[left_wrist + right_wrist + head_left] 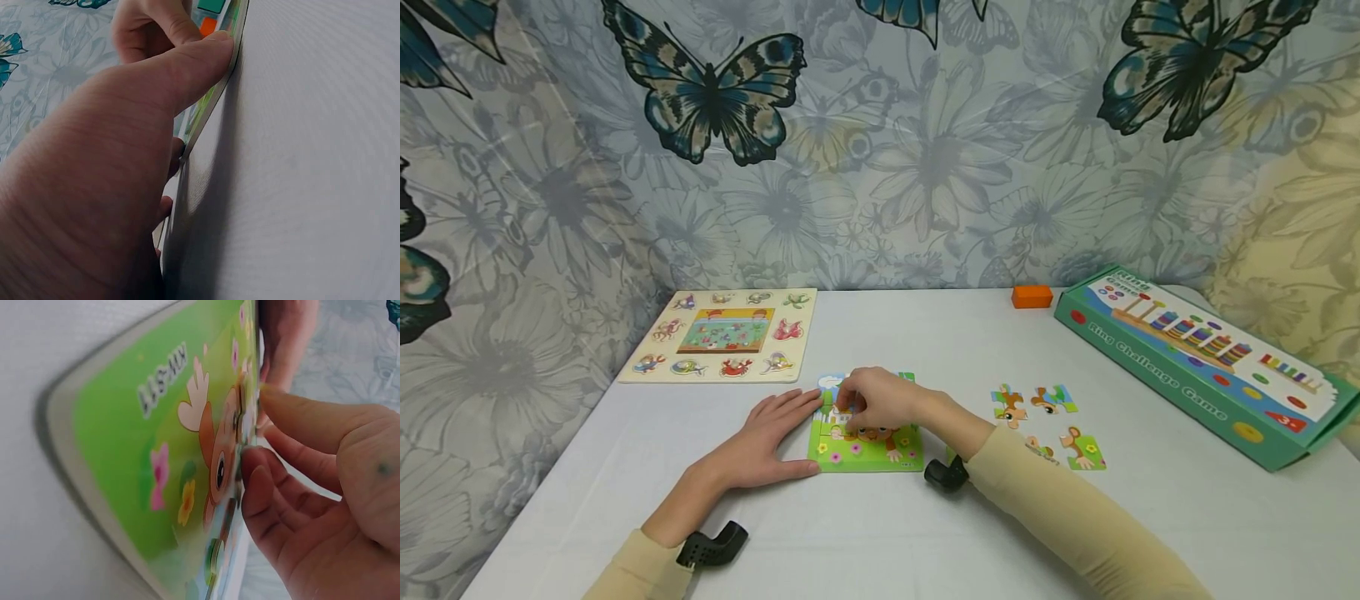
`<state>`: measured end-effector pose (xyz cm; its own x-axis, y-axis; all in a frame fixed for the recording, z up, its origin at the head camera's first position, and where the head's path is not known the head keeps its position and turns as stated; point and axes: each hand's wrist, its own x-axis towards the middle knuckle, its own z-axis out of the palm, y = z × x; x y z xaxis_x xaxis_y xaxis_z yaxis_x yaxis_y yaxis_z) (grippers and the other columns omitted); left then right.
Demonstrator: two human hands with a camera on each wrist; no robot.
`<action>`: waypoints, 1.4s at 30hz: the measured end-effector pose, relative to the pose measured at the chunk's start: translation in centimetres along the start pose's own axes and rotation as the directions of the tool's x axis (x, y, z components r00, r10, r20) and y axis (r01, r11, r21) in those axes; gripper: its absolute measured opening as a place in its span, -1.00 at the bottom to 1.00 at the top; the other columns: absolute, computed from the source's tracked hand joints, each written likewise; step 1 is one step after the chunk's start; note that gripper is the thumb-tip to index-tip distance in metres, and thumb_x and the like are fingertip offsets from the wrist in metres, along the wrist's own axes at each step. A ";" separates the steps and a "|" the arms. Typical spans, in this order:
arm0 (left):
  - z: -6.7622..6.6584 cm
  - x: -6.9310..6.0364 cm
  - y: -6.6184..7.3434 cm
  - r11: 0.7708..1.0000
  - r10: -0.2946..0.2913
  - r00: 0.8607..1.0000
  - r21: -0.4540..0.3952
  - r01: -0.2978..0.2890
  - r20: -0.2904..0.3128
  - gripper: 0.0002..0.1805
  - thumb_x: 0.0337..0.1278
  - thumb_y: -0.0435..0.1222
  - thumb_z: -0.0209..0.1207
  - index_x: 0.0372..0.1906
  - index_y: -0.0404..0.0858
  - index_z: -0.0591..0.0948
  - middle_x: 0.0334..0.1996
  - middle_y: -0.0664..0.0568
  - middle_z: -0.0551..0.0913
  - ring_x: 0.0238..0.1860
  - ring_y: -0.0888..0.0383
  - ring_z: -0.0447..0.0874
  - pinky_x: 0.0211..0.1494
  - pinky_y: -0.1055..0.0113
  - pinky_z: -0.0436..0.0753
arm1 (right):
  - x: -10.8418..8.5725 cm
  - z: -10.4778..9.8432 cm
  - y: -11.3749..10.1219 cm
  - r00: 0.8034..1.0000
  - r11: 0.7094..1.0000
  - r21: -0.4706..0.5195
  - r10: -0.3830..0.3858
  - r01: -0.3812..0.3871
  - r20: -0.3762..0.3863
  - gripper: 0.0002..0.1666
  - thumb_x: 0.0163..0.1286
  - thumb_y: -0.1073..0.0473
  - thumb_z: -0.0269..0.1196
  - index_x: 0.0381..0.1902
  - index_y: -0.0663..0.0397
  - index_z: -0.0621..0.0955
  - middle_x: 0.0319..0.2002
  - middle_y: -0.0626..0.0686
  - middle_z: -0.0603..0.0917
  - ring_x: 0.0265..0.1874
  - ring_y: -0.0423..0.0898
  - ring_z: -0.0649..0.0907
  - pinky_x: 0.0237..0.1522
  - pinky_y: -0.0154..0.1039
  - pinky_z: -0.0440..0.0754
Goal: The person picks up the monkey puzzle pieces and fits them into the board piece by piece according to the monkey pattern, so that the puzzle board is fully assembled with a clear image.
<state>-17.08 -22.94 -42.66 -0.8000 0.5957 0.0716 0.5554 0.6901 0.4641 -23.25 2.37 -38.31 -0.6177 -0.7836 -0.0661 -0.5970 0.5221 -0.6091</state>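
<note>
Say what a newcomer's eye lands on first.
Likely the big butterflies on the pale backdrop behind the table. Next, the long green box at the table's right side. Then, near the centre, the bright puzzle board, left hand at its left edge, right hand over it.

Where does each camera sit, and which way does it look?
Head: on the person's head, facing forward and down at the puzzle board; both sleeves, left hand and right hand show.
Left wrist: on that wrist, facing the left hand at the board's edge; part of the right hand shows.
Right wrist: on that wrist, facing the board's printed side and the right hand.
Shared: both wrist views show the board.
</note>
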 end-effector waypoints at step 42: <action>0.0 0.0 0.0 1.000 0.012 1.000 -0.012 -0.012 -0.015 -0.02 0.12 0.15 0.33 0.54 -0.23 0.29 0.55 0.00 0.21 0.55 -0.12 0.02 0.49 -0.20 -0.09 | 0.9 0.1 0.0 0.997 0.991 -0.120 -0.048 0.056 0.066 -0.66 0.33 0.20 0.43 0.06 0.05 0.71 -0.14 -0.05 0.57 -0.16 -0.16 0.58 -0.04 -0.33 0.56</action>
<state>-17.05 -22.91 -42.65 -0.7965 0.5978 0.0902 0.5624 0.6779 0.4734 -23.75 1.56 -38.46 -0.5531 -0.8284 -0.0889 -0.6877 0.5142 -0.5126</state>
